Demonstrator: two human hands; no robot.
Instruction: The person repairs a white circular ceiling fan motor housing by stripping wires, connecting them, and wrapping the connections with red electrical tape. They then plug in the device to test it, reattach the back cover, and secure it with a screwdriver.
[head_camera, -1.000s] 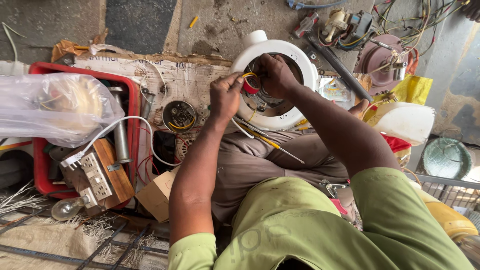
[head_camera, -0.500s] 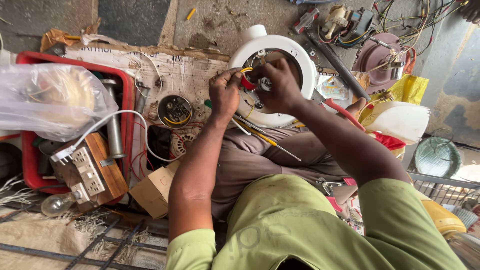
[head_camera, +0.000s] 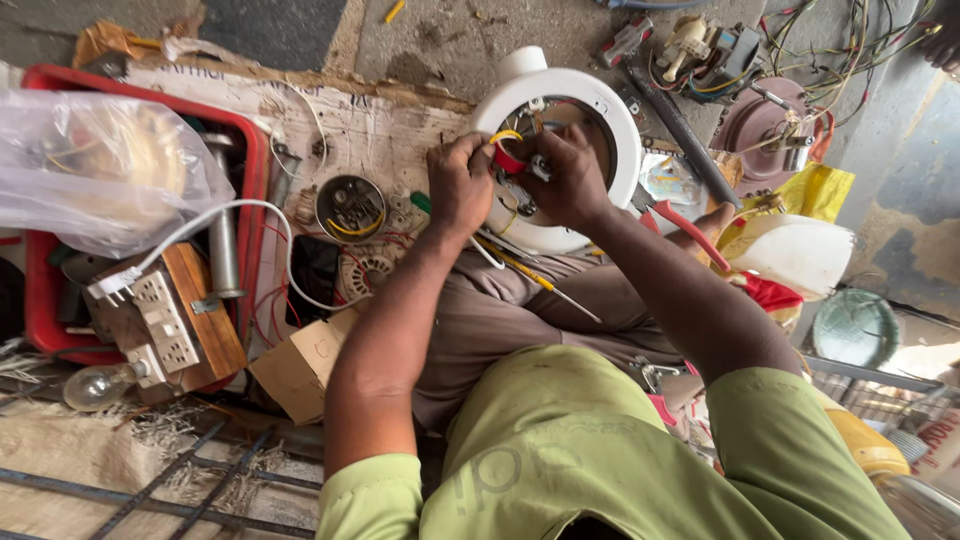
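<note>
hands: 2, left hand (head_camera: 460, 185), right hand (head_camera: 570, 180) | white round housing (head_camera: 620, 130): 1 (both touching)

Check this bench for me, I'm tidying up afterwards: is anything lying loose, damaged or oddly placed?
Yes. A bare light bulb lies loose on its side by the wooden socket board, where it could roll. A screwdriver rests on the person's lap. Both hands, left hand and right hand, work inside the opened white round housing, with wires exposed.

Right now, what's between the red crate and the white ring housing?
Head view: printed cardboard covers that stretch, bearing a round metal tin of parts and a white cord. The left hand works at the ring housing beyond it; red crate.
</note>
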